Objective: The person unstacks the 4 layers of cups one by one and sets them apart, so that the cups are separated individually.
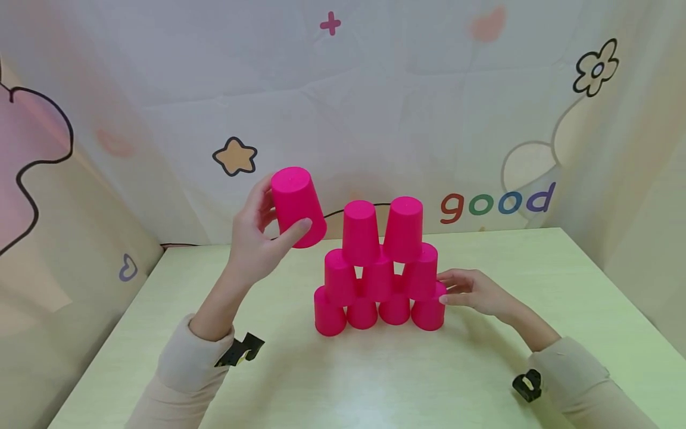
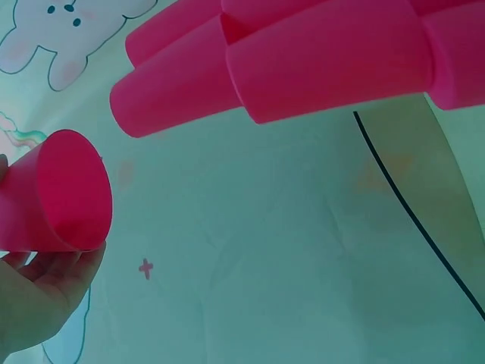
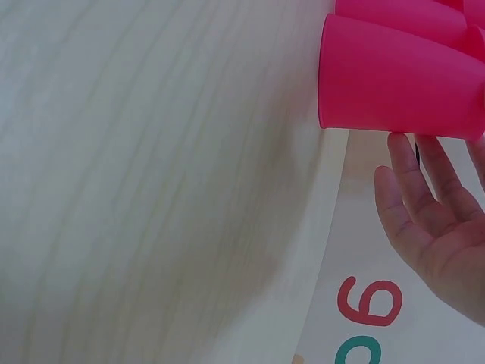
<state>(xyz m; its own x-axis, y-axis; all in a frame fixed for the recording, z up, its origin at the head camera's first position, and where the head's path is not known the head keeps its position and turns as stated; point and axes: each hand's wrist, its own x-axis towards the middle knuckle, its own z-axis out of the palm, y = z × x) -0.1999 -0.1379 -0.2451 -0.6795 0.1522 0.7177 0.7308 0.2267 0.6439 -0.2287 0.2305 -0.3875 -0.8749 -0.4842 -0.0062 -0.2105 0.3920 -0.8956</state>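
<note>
In the head view my left hand (image 1: pixel 250 241) holds a bright pink cup (image 1: pixel 296 202) upside down and slightly tilted, up and left of a cup pyramid (image 1: pixel 377 275). The thumb lies on the near side. The left wrist view looks into the mouth of that held cup (image 2: pixel 77 189), apart from the stack. The pyramid has several cups in its bottom row, three in the middle and two on top, all mouth down. My right hand (image 1: pixel 478 292) is at its right end, fingers extended; in the right wrist view its fingertips (image 3: pixel 398 144) touch or nearly touch an end cup (image 3: pixel 398 80).
A pale green-tinted wooden table (image 1: pixel 268 381) bears the pyramid. Behind it hangs a printed curtain (image 1: pixel 343 119) with a star, a flower and the word "good". A black wrist mount (image 1: pixel 241 350) sits on the left sleeve, another black mount (image 1: pixel 527 385) on the right.
</note>
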